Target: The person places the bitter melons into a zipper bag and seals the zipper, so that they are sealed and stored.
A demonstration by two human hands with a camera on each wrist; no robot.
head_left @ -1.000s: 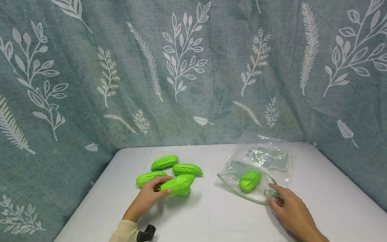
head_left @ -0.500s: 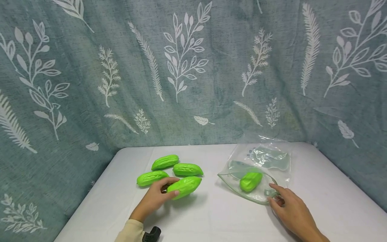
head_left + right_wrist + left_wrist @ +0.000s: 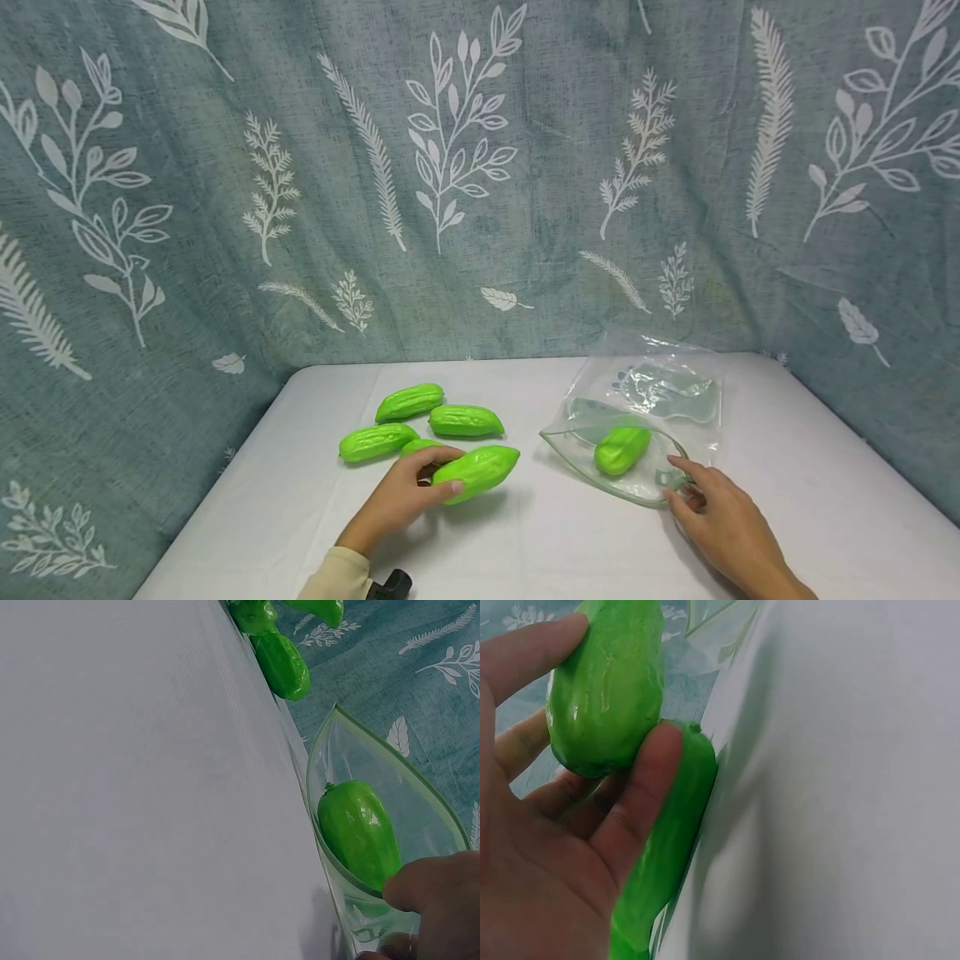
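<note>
My left hand [image 3: 405, 496] grips a bright green bitter melon [image 3: 483, 472], raised off the white table and tilted with its pointed end to the right. In the left wrist view, thumb and fingers curl around this melon [image 3: 611, 690]. At the right, a clear zip bag [image 3: 667, 392] with a green rim lies with its mouth spread wide. One bitter melon [image 3: 622, 450] is inside it, near the mouth. My right hand [image 3: 723, 521] pinches the right side of the bag's rim; in the right wrist view a fingertip [image 3: 405, 889] presses that edge.
Several more bitter melons lie at the left: one at the back [image 3: 408, 402], one beside it [image 3: 465, 421], one farther left [image 3: 377, 442], and one [image 3: 420, 447] partly hidden behind my left hand. A patterned curtain [image 3: 465, 292] hangs behind the white table [image 3: 540, 542].
My left hand has moved right with its bitter melon, away from the pile, uncovering part of the melon behind it. The right hand and the bag have stayed put.
</note>
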